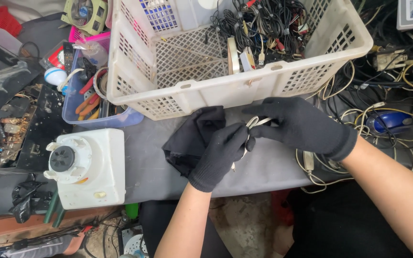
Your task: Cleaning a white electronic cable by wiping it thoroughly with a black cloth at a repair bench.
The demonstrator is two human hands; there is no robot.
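**Gloved hands coiling a short white cable at the bench edge**

Centre frame: left hand [221, 155] and right hand [302, 125], both in black knit gloves, meet over the grey table [144, 162]. Between them a thin white cable [253, 122], folded into a small loop. Left fingers pinched closed on the lower part of the loop, right thumb and forefinger closed on its upper end. Grip narrow on both sides.

Progress, as a judgement: loop looks partly gathered, a short tail hangs below the left hand; nothing ties it yet. The white lattice basket [206, 91] just above the hands already holds a tangle of dark bundled cables [264, 24] in its upper right part, so some sorting seems done. Right of frame a heap of loose cords [388, 91] lies unsorted, with a blue mouse [390, 122] among them.

A black cloth [192, 138] lies touching the left hand on its left side.

Packages and labels: none legible. Lower left, a white blender base [89, 167], boxy, with a small yellowish switch near its bottom. Upper left, a translucent blue bin [72, 107] of orange-handled tools, a pink tray edge behind it, a red item at the corner. Far upper right, a framed panel corner, detail too small to tell.
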